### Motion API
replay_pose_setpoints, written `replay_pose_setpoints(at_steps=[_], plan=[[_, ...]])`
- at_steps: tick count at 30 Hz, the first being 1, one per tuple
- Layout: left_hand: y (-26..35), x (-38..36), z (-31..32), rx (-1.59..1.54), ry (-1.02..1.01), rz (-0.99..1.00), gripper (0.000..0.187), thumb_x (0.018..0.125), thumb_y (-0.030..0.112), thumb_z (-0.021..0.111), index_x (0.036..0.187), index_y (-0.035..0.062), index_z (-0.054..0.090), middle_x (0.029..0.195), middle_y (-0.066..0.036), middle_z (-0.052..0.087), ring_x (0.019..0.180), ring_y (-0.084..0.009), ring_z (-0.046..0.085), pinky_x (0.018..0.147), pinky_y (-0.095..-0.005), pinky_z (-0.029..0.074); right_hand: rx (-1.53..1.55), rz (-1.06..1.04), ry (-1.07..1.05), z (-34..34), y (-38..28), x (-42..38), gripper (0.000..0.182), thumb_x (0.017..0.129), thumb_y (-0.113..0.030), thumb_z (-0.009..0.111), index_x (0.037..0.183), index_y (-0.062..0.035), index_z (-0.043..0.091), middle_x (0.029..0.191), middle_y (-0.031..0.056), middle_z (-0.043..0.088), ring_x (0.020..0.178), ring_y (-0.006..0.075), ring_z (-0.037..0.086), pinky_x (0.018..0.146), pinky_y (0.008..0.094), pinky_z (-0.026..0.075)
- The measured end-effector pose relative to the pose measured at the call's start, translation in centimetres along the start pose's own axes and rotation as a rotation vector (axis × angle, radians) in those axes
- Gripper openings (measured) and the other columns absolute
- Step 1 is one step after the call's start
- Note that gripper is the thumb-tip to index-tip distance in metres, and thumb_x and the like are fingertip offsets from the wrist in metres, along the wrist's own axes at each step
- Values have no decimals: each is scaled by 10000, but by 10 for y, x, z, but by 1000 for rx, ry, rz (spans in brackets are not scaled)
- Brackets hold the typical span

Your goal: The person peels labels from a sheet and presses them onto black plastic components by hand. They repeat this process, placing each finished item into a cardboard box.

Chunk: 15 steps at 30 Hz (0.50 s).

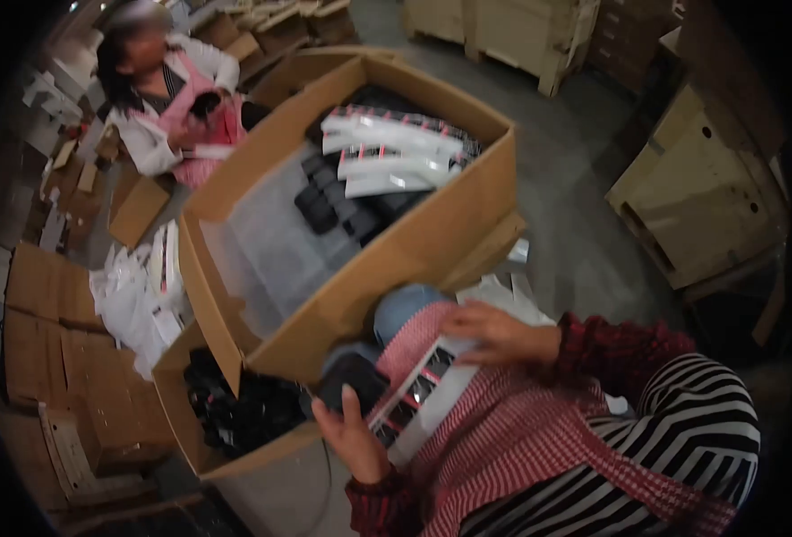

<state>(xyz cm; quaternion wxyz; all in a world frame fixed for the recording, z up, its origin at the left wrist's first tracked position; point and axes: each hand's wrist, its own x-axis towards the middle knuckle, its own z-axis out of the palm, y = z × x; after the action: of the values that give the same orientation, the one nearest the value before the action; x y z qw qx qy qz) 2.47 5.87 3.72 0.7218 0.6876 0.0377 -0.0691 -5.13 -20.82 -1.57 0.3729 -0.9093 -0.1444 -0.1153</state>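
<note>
My left hand (355, 438), low in the view, grips a dark, blocky item (351, 383), with its thumb and a finger showing at the near edge. Across my lap, over a red checked apron (494, 412), lies a long white package (423, 389) with a black and red printed band. My right hand (494, 333) holds its upper end, fingers curled over it. Beyond my hands a large open carton (414, 246) contains black rolled items (324, 201), similar white packages (396, 152) and a translucent plastic sheet (279, 233).
A smaller carton (302, 438) with black items (235, 403) stands at lower left, near white plastic bags (132, 286). Another person (176, 98) is at upper left, hands on something dark. Brown cartons (82, 385) line the left; wooden crates (700, 188) stand right and behind.
</note>
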Motion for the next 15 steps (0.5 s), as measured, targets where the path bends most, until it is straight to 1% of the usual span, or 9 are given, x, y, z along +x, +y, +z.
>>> replay_pose_setpoints(at_steps=[2,4,5,7,8,10,11,13,15], plan=[[4,-6,17,-94,130,-6,446,908,126,647,1298,8,465,1086,-101,593,1002,-169,563,888,-303,460,-2,43,-39,17,9,-2,504,757,-204,767,1200,-44,587,1210,146,567,1163,325,534,1043,481,370],[31,-16,40,-194,224,-64,496,858,138,710,1302,34,516,1104,-137,608,1012,-198,585,867,-302,475,38,5,-6,18,9,-2,484,761,-182,759,1195,-52,590,1208,139,570,1168,317,532,1027,483,377],[32,-16,42,-210,206,-42,496,858,138,710,1302,34,516,1104,-137,608,1012,-198,585,867,-302,475,14,-6,12,10,10,3,484,761,-182,759,1195,-52,590,1208,139,570,1168,317,532,1027,483,377],[32,-16,44,-125,67,19,464,848,140,720,1263,32,543,1090,-140,617,996,-204,597,851,-302,481,1,-55,-30,3,2,6,418,786,-139,732,1175,-55,603,1138,117,607,1136,291,559,977,458,417],[31,-16,44,-76,3,44,448,843,141,724,1243,30,556,1084,-141,622,988,-207,603,844,-302,484,0,-56,-26,3,2,7,418,786,-139,732,1175,-55,603,1138,117,607,1136,291,559,977,458,417],[31,-16,45,19,-126,87,416,834,143,734,1204,28,583,1070,-144,631,972,-213,615,829,-302,490,72,-5,-98,-3,2,9,320,828,-111,699,1136,-47,641,1013,115,664,1016,281,631,873,407,490],[30,-16,45,65,-191,108,401,829,145,739,1184,27,596,1063,-145,636,964,-216,621,821,-302,493,70,-4,-98,-8,-1,10,320,828,-111,699,1136,-47,641,1013,115,664,1016,281,631,873,407,490],[28,-15,45,161,-320,153,370,819,147,748,1145,24,623,1050,-148,645,948,-222,633,806,-302,499,298,21,-202,-19,-10,13,259,864,-129,679,1102,-27,668,917,135,689,857,291,671,753,366,532],[24,-15,45,260,-441,198,340,810,149,758,1106,21,650,1036,-151,654,932,-228,645,791,-302,506,317,-18,-184,-25,-13,16,252,874,-147,676,1095,-25,673,919,147,692,831,297,673,727,366,534]])
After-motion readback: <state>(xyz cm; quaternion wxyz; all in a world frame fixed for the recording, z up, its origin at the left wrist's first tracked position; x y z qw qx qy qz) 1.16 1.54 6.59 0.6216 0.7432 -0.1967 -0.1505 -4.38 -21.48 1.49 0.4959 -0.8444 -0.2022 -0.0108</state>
